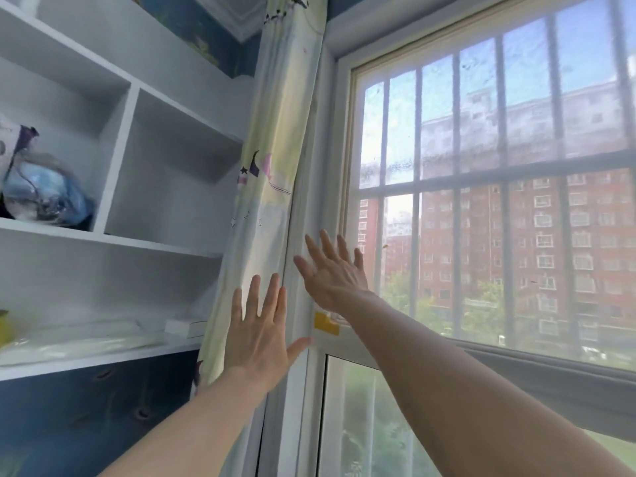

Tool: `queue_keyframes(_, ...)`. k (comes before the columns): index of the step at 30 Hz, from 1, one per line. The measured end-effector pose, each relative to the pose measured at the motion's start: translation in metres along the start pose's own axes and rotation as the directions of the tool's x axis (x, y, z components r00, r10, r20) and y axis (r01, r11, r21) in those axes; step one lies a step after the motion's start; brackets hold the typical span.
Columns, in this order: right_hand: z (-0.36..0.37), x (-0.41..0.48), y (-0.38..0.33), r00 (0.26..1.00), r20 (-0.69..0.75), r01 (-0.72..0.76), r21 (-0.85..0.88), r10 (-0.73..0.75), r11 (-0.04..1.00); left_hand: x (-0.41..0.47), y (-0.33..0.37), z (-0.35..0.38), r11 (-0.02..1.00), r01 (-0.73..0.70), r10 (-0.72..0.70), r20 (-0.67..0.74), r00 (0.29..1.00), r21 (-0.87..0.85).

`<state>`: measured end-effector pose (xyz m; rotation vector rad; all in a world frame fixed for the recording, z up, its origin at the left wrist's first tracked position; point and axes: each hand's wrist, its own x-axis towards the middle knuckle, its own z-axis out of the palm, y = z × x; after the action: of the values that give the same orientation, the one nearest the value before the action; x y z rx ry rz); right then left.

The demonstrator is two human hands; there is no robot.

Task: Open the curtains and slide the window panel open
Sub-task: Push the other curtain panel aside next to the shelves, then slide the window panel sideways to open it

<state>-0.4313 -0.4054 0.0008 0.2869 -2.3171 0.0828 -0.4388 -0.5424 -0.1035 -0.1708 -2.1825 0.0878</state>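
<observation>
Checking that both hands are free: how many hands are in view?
2. Left hand flat on the bunched curtain; right hand spread against the window frame beside it. Neither grips anything.

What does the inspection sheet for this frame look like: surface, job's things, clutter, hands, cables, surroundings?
Surface: white window frame, yellow tape stuck on it.
Job's things: curtain bunched at the window's left edge; window panel meshed, bars outside.
Clutter: white shelves holding a blue bag.
Hands: left hand flat on the curtain; right hand spread open against the frame.
Cables: nothing seen.
Surroundings: red apartment blocks, trees.
</observation>
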Motion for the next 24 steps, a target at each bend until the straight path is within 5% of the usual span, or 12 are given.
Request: queue_keyframes(24, -0.255, -0.256, 0.226, 0.939, -0.144, -0.344, -0.330, 0.313, 0.879, -0.024, 0.301, -0.219, 0.938, -0.087, 0.039, -0.150, 0.988, -0.334)
